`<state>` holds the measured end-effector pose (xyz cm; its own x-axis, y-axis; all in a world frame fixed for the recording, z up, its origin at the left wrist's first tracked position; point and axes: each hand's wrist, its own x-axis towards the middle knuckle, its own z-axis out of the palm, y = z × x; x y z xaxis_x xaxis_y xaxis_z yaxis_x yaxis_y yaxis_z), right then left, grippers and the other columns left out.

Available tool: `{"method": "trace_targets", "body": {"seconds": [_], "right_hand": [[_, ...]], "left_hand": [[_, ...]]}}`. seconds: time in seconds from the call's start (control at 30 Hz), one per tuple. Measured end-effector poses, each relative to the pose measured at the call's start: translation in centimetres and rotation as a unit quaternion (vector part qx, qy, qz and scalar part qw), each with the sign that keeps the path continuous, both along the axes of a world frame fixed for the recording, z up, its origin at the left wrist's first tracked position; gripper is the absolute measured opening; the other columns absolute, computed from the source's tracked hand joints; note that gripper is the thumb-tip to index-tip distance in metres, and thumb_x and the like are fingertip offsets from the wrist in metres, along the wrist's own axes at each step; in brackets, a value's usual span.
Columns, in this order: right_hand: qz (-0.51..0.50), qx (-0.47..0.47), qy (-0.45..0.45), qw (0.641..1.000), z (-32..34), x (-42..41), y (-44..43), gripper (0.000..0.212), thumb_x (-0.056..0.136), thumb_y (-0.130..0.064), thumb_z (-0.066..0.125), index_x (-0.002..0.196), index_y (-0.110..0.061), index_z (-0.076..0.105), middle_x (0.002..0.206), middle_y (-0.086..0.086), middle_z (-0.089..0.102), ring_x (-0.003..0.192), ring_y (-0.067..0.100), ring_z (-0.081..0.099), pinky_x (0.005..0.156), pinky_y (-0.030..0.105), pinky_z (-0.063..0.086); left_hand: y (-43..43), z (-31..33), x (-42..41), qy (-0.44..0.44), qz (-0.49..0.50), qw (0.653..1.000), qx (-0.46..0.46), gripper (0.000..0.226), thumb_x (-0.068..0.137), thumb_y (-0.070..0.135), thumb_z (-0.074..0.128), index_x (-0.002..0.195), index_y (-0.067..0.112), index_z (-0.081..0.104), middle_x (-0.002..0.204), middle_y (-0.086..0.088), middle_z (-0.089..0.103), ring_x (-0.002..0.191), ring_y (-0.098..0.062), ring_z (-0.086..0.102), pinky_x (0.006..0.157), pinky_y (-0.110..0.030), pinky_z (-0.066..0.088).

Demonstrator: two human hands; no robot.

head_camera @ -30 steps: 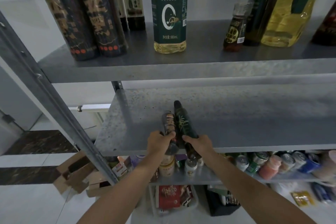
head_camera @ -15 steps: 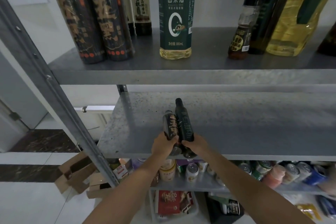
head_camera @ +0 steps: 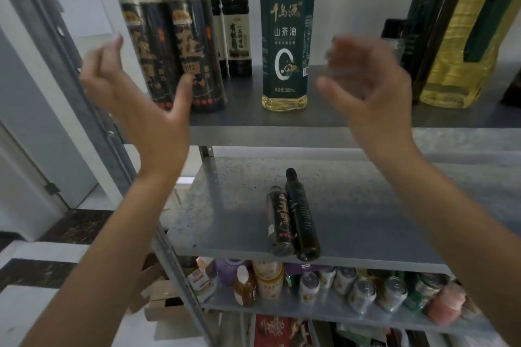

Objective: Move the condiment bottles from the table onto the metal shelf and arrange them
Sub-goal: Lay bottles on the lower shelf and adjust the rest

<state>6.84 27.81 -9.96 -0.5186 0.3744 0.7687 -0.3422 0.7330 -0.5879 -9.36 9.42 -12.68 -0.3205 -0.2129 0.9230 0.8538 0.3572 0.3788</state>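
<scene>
- Condiment bottles: two dark ones, a shorter bottle (head_camera: 279,222) and a taller bottle (head_camera: 301,220), are on the middle board (head_camera: 225,205) of the metal shelf. They are well below both hands and between the two forearms.
- The two touch side by side, the shorter one on the left-hand side. They appear to lie flat, caps pointing away from the person and bases at the board's front edge.
- Left hand (head_camera: 141,98): raised in front of the upper board (head_camera: 338,115). The thumb is spread and the fingers are loosely curled. It holds nothing and touches neither bottle.
- Right hand (head_camera: 369,87): raised to about the same height, palm turned inward. The fingers are blurred but look loosely bent. It holds nothing.
- Behind the left hand stand two tall dark bottles with gold print (head_camera: 152,45); the thumb overlaps the nearer one in this view. Whether it makes contact cannot be told.
- Between the hands, on the upper board, stands a green-labelled oil bottle (head_camera: 284,36). Two slimmer dark bottles (head_camera: 235,22) stand further back, toward the left hand.
- Beyond the right hand stands a large yellow oil jug (head_camera: 462,36).
- Below the two task bottles, under the forearms, a lower tier holds a row of cans (head_camera: 363,290) and small jars.
- Cardboard (head_camera: 163,301) lies on the floor under the left forearm.
</scene>
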Motion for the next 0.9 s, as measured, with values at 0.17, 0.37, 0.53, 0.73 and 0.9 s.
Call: {"method": "trace_targets", "body": {"seconds": [0.17,0.37,0.53,0.73,0.9], "right_hand": [[-0.003,-0.092,-0.122,0.988,1.8,-6.5,1.1,0.099,0.065,-0.032,0.084,0.144,-0.024,0.023,0.137,-0.007,0.035,0.129,0.012,0.035,0.103,0.026,0.035],[-0.040,-0.150,-0.145,0.977,0.8,-9.8,2.0,0.112,0.061,-0.030,0.087,0.147,-0.020,0.016,0.145,0.002,0.025,0.136,0.017,0.026,0.109,0.031,0.027],[0.016,-0.247,-0.165,0.955,-0.3,-11.0,2.8,0.094,0.059,-0.018,0.088,0.136,-0.013,0.035,0.117,-0.004,0.054,0.110,0.012,0.053,0.078,0.017,0.043],[0.021,-0.242,-0.185,0.952,-0.3,-10.9,2.9,0.089,0.054,-0.028,0.091,0.127,-0.014,0.042,0.113,-0.007,0.058,0.103,0.009,0.055,0.079,0.021,0.042],[0.019,-0.196,-0.169,0.966,-0.4,-8.0,1.3,0.076,0.055,-0.024,0.089,0.117,-0.019,0.046,0.111,-0.006,0.061,0.100,0.011,0.059,0.080,0.024,0.047]], "left_hand": [[1.0,1.2,-5.7,-0.266,-0.112,0.957,-0.024,0.114,0.072,0.054,0.073,0.151,0.012,0.002,0.158,-0.008,0.007,0.146,-0.024,0.006,0.116,-0.034,0.008],[0.0,1.6,-9.0,-0.344,-0.250,0.905,-0.030,0.095,0.064,0.035,0.085,0.138,0.010,0.032,0.134,-0.002,0.050,0.120,-0.013,0.051,0.105,-0.033,0.043],[-1.6,2.1,-10.5,-0.374,-0.354,0.855,-0.059,0.076,0.052,0.023,0.086,0.120,0.010,0.054,0.115,-0.003,0.067,0.106,-0.014,0.064,0.094,-0.038,0.052],[-1.7,2.1,-11.2,-0.381,-0.396,0.830,-0.093,0.075,0.058,0.018,0.083,0.127,0.010,0.056,0.117,-0.001,0.067,0.109,-0.016,0.063,0.098,-0.041,0.049],[-1.8,1.0,-10.0,-0.324,-0.334,0.883,-0.062,0.078,0.059,0.031,0.088,0.125,0.011,0.051,0.117,-0.001,0.065,0.109,-0.016,0.062,0.090,-0.033,0.053]]}}
